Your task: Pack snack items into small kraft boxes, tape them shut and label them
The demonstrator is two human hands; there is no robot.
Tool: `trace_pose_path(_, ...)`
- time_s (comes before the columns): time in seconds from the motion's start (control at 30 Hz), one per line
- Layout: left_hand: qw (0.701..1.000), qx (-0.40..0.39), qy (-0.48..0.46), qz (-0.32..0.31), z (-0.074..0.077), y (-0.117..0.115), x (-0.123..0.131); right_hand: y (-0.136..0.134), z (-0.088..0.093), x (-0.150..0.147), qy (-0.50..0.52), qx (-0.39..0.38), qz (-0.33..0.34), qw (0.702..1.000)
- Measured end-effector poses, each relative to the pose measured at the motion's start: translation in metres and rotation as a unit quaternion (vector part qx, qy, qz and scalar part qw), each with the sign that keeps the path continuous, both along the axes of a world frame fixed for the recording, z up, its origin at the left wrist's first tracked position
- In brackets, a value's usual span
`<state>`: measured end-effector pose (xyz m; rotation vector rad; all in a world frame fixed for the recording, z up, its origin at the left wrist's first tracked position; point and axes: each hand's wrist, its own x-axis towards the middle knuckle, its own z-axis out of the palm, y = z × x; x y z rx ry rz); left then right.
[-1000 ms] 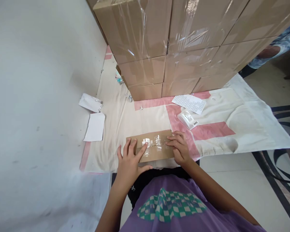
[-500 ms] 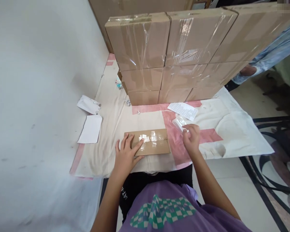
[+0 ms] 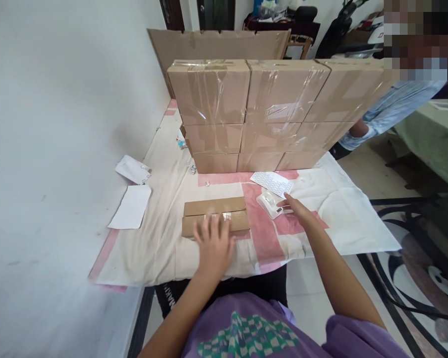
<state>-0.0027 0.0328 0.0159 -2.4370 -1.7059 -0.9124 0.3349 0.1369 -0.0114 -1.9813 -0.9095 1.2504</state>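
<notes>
Fingers of left hand [image 3: 214, 246] lying splayed over carton [image 3: 214, 207], gripping nothing; right hand [image 3: 295, 204] sitting half-curled at tape dispenser [image 3: 270, 205], hold unclear; pressing lightly should steady carton.

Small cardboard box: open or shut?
The box looks shut: its top flaps lie flat along a seam, shiny tape showing beside the blurred left hand.

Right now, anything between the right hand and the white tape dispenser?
Nothing visible: the right hand is right at the white tape dispenser, contact unclear. The printed white sheet lies just beyond the dispenser, not between them.
</notes>
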Motion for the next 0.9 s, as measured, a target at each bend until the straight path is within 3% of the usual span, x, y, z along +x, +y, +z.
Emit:
trace_pose_path(0.07,0.992,0.042,-0.043,-0.113,-0.018,-0.014,0.042,0.0,0.002,-0.001,0.008,0.007,0.016,1.0)
trace_pose_path(0.13,0.973,0.011,-0.074,-0.218,-0.037,-0.02,0.088,0.001,0.003,-0.002,0.013,0.012,0.026,1.0)
trace_pose_path(0.17,0.967,-0.023,-0.09,-0.238,-0.045,-0.017,0.109,0.002,0.003,-0.002,0.015,0.012,0.029,0.999)
trace_pose_path(0.23,0.966,-0.093,-0.119,-0.21,-0.058,0.0,0.146,0.005,0.004,-0.004,0.02,0.011,0.033,0.999)
trace_pose_path(0.33,0.972,-0.149,-0.139,-0.12,-0.07,0.046,0.181,0.008,0.004,-0.005,0.039,0.016,0.041,0.998)
trace_pose_path(0.43,0.974,-0.156,-0.141,-0.09,-0.079,0.088,0.195,0.006,0.003,-0.007,0.059,0.031,0.045,0.997)
trace_pose_path(0.5,0.975,-0.151,-0.138,-0.086,-0.086,0.101,0.197,0.003,0.001,-0.007,0.065,0.046,0.044,0.996)
trace_pose_path(0.67,0.979,-0.134,-0.132,-0.074,-0.097,0.102,0.197,-0.005,-0.003,-0.011,0.049,0.092,0.045,0.994)
trace_pose_path(0.9,0.983,-0.124,-0.119,-0.071,-0.096,0.101,0.198,-0.018,-0.006,-0.014,0.005,0.122,0.011,0.992)
